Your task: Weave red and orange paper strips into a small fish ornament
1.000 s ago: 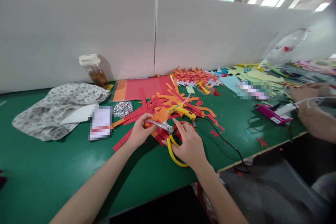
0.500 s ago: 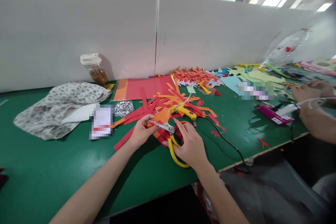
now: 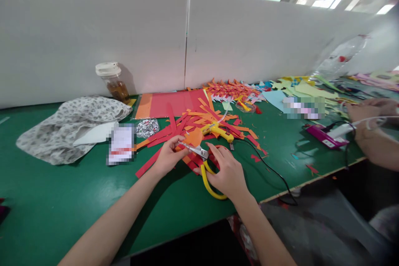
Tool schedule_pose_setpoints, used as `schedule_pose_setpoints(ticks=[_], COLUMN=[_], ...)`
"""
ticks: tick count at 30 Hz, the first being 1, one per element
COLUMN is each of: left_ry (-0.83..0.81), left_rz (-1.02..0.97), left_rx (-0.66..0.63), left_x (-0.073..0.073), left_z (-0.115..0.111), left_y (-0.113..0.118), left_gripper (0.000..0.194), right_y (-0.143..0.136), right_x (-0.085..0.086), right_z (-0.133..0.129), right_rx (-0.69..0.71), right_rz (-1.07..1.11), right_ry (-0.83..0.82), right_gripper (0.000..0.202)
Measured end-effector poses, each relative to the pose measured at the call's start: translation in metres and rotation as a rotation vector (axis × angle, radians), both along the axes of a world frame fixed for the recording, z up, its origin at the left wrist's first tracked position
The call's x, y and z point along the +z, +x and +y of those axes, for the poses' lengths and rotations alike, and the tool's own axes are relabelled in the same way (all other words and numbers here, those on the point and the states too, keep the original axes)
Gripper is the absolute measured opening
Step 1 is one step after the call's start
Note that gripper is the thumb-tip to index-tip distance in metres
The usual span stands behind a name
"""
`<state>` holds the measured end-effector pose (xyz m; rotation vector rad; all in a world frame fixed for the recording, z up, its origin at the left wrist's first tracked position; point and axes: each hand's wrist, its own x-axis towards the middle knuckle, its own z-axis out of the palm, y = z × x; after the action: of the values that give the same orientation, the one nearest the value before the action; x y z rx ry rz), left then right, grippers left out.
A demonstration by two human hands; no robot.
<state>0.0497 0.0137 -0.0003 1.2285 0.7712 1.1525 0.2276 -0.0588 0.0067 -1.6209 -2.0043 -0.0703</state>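
My right hand is wrapped round the yellow handle of a pair of scissors, whose metal blades point left. Near the blade tips, my left hand is closed in a pinch on a piece of orange paper; the fingers hide part of its edge. The blades lie close against the paper's near side. Beneath and behind both hands spreads a loose heap of red and orange paper strips. A yellow glue gun rests on the strips just beyond my right hand.
On the green table are a patterned cloth, a lidded drink bottle and a bag of small pieces. Red-orange woven paperwork stands at the back. To the right are a purple box and another person's hands.
Both hands, the scissors and the orange paper hold nearly the same place. The view has shifted very slightly.
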Motion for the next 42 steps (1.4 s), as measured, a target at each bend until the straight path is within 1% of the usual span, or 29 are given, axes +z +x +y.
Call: schedule_pose_setpoints(ticks=[3,11,14,18,23,31,38,42], left_ry=[-0.006,0.017,0.016,0.023,0.023,-0.019,0.02,0.022], left_rz=[0.002,-0.009,0.001,0.004,0.011,-0.013,-0.016,-0.017], left_rx=[0.004,-0.043,-0.058,-0.068,-0.084,-0.058,-0.09,-0.087], left_x=[-0.0004,-0.0051,-0.005,-0.0044,-0.006,0.0002,-0.0026,-0.0022], left_z=[0.0002,0.0034,0.0038,0.0044,0.0056,0.0019,0.0028,0.0022], left_y=[-0.0004,-0.0022,-0.0029,-0.0036,-0.0046,-0.0044,-0.0025,-0.0027], left_gripper=[0.031,0.029,0.026,0.025,0.025,0.023,0.023,0.021], right_y=[0.0,-0.0006,-0.0004,0.0009,0.0014,-0.0009,-0.001,-0.0008], right_x=[-0.0001,0.0003,-0.0001,-0.002,-0.0028,-0.001,-0.002,-0.0037], right_z=[-0.0001,-0.0005,-0.0006,-0.0003,-0.0001,-0.0017,-0.0019,-0.0018], right_rx=[-0.005,-0.008,0.003,0.024,0.02,-0.017,-0.004,-0.004], right_rz=[-0.004,0.008,0.029,0.049,0.047,0.041,0.06,0.095], right_ry=[-0.003,0.012,-0.003,0.016,0.001,0.024,0.022,-0.001], right_gripper=[0.061,0.056,0.055,0.053,0.054,0.053,0.051,0.055])
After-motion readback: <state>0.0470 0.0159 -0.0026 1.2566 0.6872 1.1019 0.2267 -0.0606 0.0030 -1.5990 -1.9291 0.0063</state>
